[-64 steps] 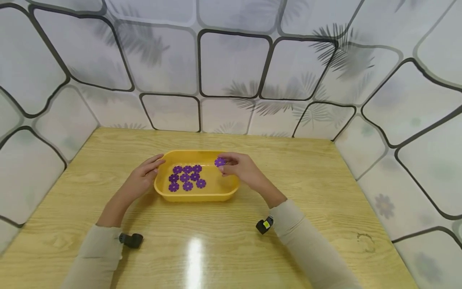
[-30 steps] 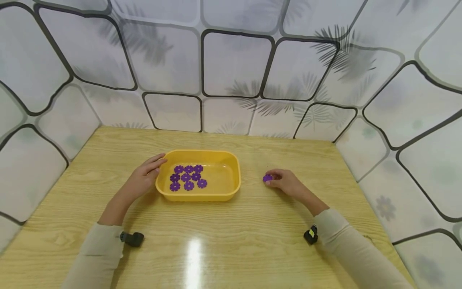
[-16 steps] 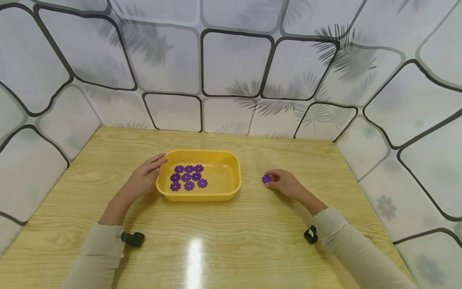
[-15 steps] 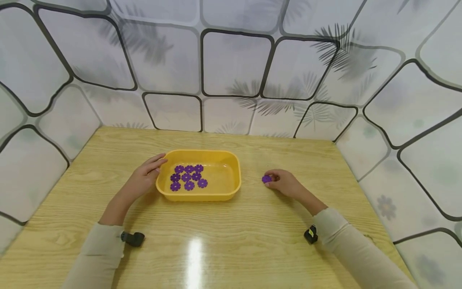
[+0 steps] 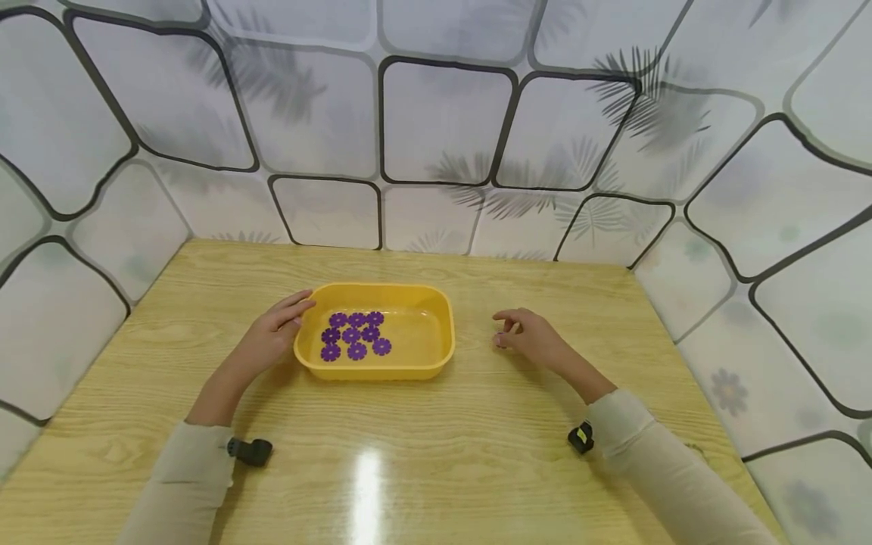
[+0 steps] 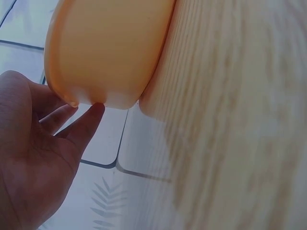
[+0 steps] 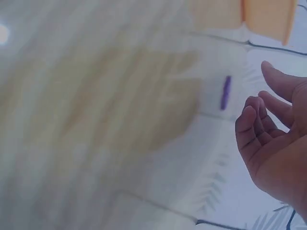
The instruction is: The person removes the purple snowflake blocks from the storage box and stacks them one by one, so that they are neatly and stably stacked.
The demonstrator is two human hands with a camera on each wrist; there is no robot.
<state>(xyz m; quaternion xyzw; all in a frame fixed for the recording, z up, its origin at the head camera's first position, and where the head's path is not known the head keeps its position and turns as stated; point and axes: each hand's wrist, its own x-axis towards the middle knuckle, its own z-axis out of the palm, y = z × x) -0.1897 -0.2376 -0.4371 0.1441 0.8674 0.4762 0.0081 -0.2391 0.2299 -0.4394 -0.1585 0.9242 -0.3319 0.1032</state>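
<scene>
A yellow plastic tray (image 5: 422, 372) stands on the table with several purple flower-shaped discs (image 5: 351, 334) lying in its left half. My left hand (image 5: 269, 337) holds the tray's left end by the rim; the left wrist view shows the fingertips against the tray's end wall (image 6: 110, 57). Right of the tray, my right hand (image 5: 534, 337) hovers over the wood with thumb and fingers parted. One purple disc (image 7: 225, 92) lies on the table just past those fingers, seen edge-on and apart from them. In the head view the hand hides nearly all of it.
The wooden table (image 5: 436, 454) meets a white patterned wall (image 5: 443, 121) at the back, with similar panels at both sides. A black wrist camera (image 5: 250, 452) sits at the left cuff, and another camera (image 5: 581, 437) at the right cuff.
My right hand carried one purple disc out of the tray to the right, put it on the table and let it go. My left hand has stayed on the tray.
</scene>
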